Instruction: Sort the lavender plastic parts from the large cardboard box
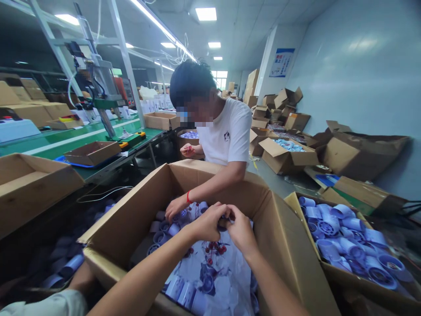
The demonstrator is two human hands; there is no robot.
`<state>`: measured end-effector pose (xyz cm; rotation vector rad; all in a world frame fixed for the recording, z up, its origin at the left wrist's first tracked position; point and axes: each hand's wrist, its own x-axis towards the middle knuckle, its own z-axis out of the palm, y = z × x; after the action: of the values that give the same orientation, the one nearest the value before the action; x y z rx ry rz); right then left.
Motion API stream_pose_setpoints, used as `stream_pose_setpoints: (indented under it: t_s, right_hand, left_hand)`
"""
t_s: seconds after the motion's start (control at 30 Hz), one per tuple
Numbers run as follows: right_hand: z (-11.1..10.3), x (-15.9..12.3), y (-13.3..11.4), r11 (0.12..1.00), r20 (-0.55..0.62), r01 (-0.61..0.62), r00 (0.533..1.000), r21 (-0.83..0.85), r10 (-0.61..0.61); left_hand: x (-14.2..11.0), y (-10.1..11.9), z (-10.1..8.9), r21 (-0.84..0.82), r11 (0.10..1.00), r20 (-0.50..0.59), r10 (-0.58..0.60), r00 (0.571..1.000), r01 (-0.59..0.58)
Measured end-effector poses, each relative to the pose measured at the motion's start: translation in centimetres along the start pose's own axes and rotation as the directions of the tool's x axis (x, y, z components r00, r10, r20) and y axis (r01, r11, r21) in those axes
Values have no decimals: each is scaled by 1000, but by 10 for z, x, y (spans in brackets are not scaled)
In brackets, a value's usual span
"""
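Observation:
Both my hands meet over a large open cardboard box (pixel 289 245) that holds several pale blue round plastic parts (pixel 164 237) and small red pieces (pixel 217 249) on a clear plastic sheet. My left hand (pixel 208 223) and my right hand (pixel 241 229) are closed in a pinch on a small dark thing between them that I cannot make out. A co-worker in a white T-shirt (pixel 226 136) leans over the far side of the box. That person's hand (pixel 176 207) with a red wristband reaches among the blue parts.
A second box (pixel 358 281) at the right is full of the same blue parts. A green conveyor bench (pixel 66 142) with a machine and shallow cardboard trays runs along the left. Many open cartons (pixel 286 158) lie along the blue wall at the back right.

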<state>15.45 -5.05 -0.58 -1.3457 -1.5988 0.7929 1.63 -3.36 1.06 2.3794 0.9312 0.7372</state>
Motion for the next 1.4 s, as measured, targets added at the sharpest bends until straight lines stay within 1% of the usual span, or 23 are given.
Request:
stream_pose_setpoints:
  t_s: [0.1,0.17,0.23,0.27,0.33,0.37,0.43,0.47,0.53,0.57,0.63,0.73,0.8,0.9,0.97,1.03,1.1,1.17,1.23,1.4]
  right_hand:
    - [0,-5,-10,966,-37,16,999,-257,-27]
    - [2,-7,-12,944,-48,17,998,-330,-34]
    - [4,-6,-9,955,-39,5,999,-296,-18]
    - [5,-4,-6,971,-31,-3,1000,-239,-4]
    - [8,0,4,998,-2,-28,1000,-61,28]
    - [8,2,8,998,31,-40,999,45,38]
    - [7,8,15,972,108,-58,994,226,34]
    - [6,10,16,958,133,-58,991,281,21]
    - [2,13,15,944,115,-34,993,328,-4]
    - [0,14,14,942,83,-21,996,334,-7]
    - [-1,14,10,940,22,-7,1000,340,0]
    - [3,10,6,952,-34,-6,999,307,18]
    - [6,6,4,976,-83,7,996,218,12]
    - [6,1,-2,998,-156,46,987,33,-41]
    - [2,-2,-10,994,-165,59,984,-89,-73]
    - [-3,-4,-17,980,-150,52,985,-190,-81]
    - [-6,-5,-23,968,-152,35,986,-248,-75]
    - [-8,-6,-25,967,-181,15,982,-254,-63]
    - [-7,-6,-25,978,-196,-7,980,-207,-35]
    - [-4,-3,-16,997,-139,-55,988,45,60]
  left_hand:
    - [0,0,-1,4,1000,3,25,1000,-25]
    - [0,-1,-1,10,999,12,31,999,-31]
    - [0,-1,-1,17,1000,25,26,999,-26]
    - [-1,-1,-1,14,1000,28,21,999,-21]
    - [-2,0,-1,-23,1000,22,12,1000,-11]
    - [-3,0,-1,-57,998,14,10,1000,-9]
    - [-4,0,-2,-157,987,-4,17,1000,-18]
    - [-4,-1,-3,-213,977,-16,28,999,-31]
    - [-3,-5,-4,-284,956,-74,50,996,-69]
    - [-2,-8,-5,-286,955,-116,53,992,-84]
    - [1,-14,-4,-234,968,-185,51,981,-94]
    - [3,-22,0,-164,982,-207,57,977,-92]
    - [3,-25,5,-156,983,-215,67,974,-102]
    - [2,-23,12,-144,987,-251,39,967,-77]
    - [2,-19,13,-133,990,-248,20,968,-55]
    - [2,-14,11,-121,992,-202,16,979,-41]
    - [3,-9,8,-99,995,-154,14,988,-29]
    - [3,-5,6,-70,997,-123,3,992,-12]
    - [2,-3,5,-44,999,-105,-17,994,13]
    - [0,-3,8,11,995,-78,-94,993,95]
